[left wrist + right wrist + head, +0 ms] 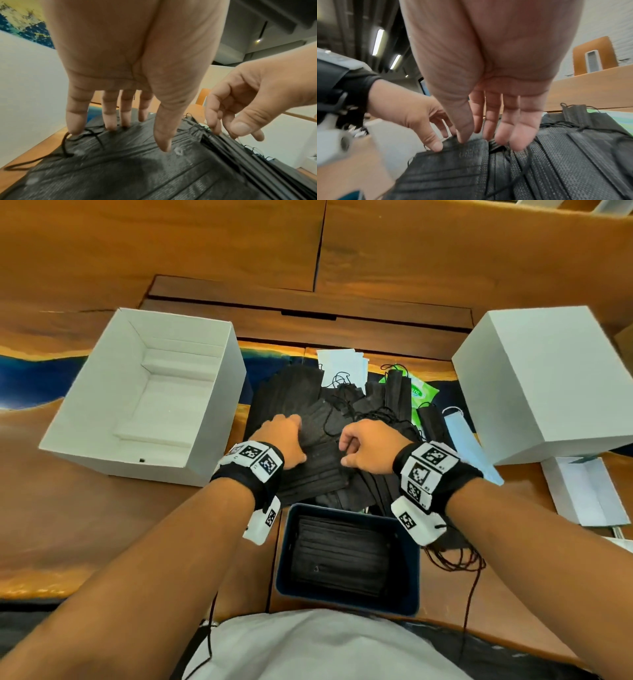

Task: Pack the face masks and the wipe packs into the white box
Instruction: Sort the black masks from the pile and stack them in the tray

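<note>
A loose pile of black face masks [329,409] lies mid-table between two white boxes. My left hand [295,440] rests on the near masks, its straight fingertips [109,127] pressing on the top black mask [130,166]. My right hand [346,450] is just to its right; its bent fingertips [515,144] touch the edge of the mask stack [539,162] and grip nothing. The open white box [85,419] stands at the left with nothing in it. A green wipe pack [420,392] lies half under masks at the back right. A light blue mask [467,440] lies at the right.
A closed white box [544,381] stands at the right, with white paper [582,491] in front of it. A dark blue tray [412,577] with stacked black masks sits close to my body. White flat packs [342,363] lie behind the pile. Black cords [455,563] trail near the tray.
</note>
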### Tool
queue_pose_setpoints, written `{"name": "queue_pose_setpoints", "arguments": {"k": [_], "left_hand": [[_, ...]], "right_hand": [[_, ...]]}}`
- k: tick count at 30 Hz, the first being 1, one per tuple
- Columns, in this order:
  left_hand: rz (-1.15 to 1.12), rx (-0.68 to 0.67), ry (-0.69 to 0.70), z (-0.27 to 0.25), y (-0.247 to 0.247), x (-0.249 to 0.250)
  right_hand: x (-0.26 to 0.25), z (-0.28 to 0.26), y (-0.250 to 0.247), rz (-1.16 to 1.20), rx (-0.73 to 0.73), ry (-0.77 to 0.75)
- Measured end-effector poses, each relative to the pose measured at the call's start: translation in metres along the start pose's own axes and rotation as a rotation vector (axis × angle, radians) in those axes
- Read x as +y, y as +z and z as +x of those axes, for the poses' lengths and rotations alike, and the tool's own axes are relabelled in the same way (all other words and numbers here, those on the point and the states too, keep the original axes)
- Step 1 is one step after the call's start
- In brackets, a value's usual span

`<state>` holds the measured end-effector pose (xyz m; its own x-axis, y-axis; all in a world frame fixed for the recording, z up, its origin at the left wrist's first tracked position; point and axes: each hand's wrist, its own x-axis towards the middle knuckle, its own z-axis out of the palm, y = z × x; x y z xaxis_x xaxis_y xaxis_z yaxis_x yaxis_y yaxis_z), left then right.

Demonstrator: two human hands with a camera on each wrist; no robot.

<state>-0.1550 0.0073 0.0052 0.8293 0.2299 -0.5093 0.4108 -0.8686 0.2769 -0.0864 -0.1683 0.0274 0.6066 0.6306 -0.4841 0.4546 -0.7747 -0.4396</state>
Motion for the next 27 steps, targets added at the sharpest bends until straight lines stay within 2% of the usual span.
{"name": "queue_pose_setpoints", "arguments": {"k": [4,8,12,16,21,23,25,27], "left_hand": [[-0.059,0.005,-0.124,0.018,0.008,-0.016],[-0.169,0.062,-0.116,0.029,0.007,-0.022],[-0.205,0.034,-0.074,0.037,0.0,-0.027],[-0.241,0.012,-0.026,0.041,-0.006,-0.03],[-0.404,-0.047,-0.026,0.037,-0.008,-0.031],[-0.349,-0.113,-0.002,0.035,-0.009,-0.032],[-0.24,-0.113,0.053,0.033,-0.011,-0.034],[-0.235,-0.061,0.099,0.033,-0.017,-0.034]], "right_hand": [[-0.009,0.026,0.016,-0.244,-0.02,-0.101],[-0.016,0.042,0.033,-0.474,-0.049,-0.171],[-0.009,0.055,0.026,-0.35,-0.095,-0.12],[-0.009,0.075,-0.015,-0.364,-0.087,-0.091],[-0.024,0.095,-0.03,-0.525,-0.013,-0.191],[-0.029,0.096,-0.024,-0.523,0.015,-0.229],[-0.03,0.095,-0.021,-0.492,-0.036,-0.27],[-0.034,0.092,-0.021,-0.515,-0.107,-0.301]]}}
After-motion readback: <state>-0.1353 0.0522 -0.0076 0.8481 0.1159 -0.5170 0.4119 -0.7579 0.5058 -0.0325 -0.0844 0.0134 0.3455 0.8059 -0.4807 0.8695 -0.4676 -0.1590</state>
